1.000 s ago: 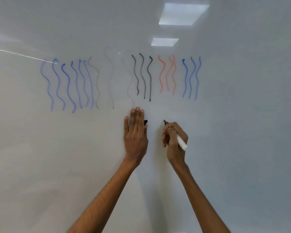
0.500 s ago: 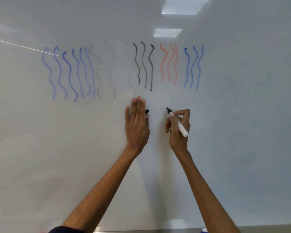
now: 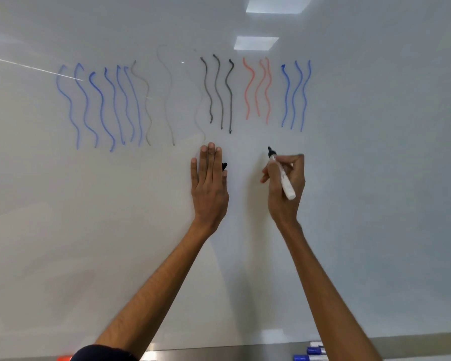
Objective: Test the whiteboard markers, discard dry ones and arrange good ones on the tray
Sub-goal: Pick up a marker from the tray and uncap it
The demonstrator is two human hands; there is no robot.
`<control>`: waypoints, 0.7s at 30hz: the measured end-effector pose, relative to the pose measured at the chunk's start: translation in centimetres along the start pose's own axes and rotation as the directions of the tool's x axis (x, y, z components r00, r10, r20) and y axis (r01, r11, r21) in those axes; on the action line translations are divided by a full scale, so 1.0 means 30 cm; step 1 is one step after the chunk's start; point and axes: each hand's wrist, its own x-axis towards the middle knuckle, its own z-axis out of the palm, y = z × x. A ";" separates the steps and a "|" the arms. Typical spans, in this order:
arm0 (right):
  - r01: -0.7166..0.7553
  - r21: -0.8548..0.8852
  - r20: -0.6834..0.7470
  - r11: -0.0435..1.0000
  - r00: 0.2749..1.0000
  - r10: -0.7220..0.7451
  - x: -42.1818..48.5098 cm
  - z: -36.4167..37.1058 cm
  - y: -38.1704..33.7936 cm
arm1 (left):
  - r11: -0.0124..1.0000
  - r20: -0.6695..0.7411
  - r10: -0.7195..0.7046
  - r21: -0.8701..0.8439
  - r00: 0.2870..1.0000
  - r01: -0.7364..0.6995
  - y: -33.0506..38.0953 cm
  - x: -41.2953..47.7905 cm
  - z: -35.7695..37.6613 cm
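Whiteboard marker (image 3: 282, 177), white barrel with an uncapped black tip, held upright and slightly tilted in the right hand (image 3: 284, 194), whose fingers and thumb are curled round the barrel; the tip points up and left at the whiteboard (image 3: 375, 204), below the drawn strokes, and contact with the surface cannot be told. The left hand (image 3: 208, 188) lies flat against the board, fingers straight and together; a small black cap (image 3: 224, 166) shows at its thumb side, the rest hidden behind the hand. Above both hands run wavy test lines: blue lines (image 3: 102, 108), faint grey lines (image 3: 167, 100), black lines (image 3: 220, 92), red lines (image 3: 258, 89) and a further blue group (image 3: 296, 95). Ceiling light reflections (image 3: 255, 43) sit higher up. Along the bottom edge lies the tray (image 3: 245, 354), bearing blue-capped markers (image 3: 310, 355) partly covered by the right forearm, and an orange object (image 3: 63, 358) beside a dark sleeve (image 3: 102, 354).
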 end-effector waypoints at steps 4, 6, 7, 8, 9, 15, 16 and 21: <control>-0.036 0.000 0.033 0.999 0.999 0.036 0.076 0.009 -0.010 | 1.000 0.000 0.003 -0.010 1.000 -0.003 -0.004 -0.002 0.001; -0.090 0.043 -0.021 0.995 0.996 0.090 0.067 -0.006 0.010 | 1.000 0.005 0.002 -0.018 1.000 -0.002 -0.005 -0.004 0.001; -0.104 0.067 -0.057 0.992 0.993 0.108 0.052 -0.014 0.024 | 1.000 0.007 -0.001 -0.021 1.000 0.001 -0.006 -0.005 0.003; -0.111 0.081 -0.081 0.990 0.990 0.118 0.030 -0.022 0.039 | 1.000 0.007 -0.006 -0.027 1.000 0.006 -0.006 -0.004 0.004; -0.117 0.080 -0.083 0.990 0.989 0.124 0.003 -0.027 0.053 | 0.999 0.001 -0.013 -0.039 1.000 0.013 -0.005 -0.003 0.005; -0.218 0.056 -0.104 0.974 0.969 0.223 -0.117 -0.065 0.104 | 0.983 -0.063 0.001 -0.183 0.998 -0.012 -0.005 -0.007 0.008; -0.228 0.061 -0.118 0.972 0.965 0.234 -0.132 -0.070 0.108 | 0.983 -0.064 0.010 -0.182 0.998 -0.022 -0.006 -0.009 0.004; -0.229 0.018 -0.073 0.973 0.971 0.229 -0.219 -0.075 0.107 | 0.981 0.026 -0.028 -0.192 0.999 0.032 0.024 -0.024 -0.036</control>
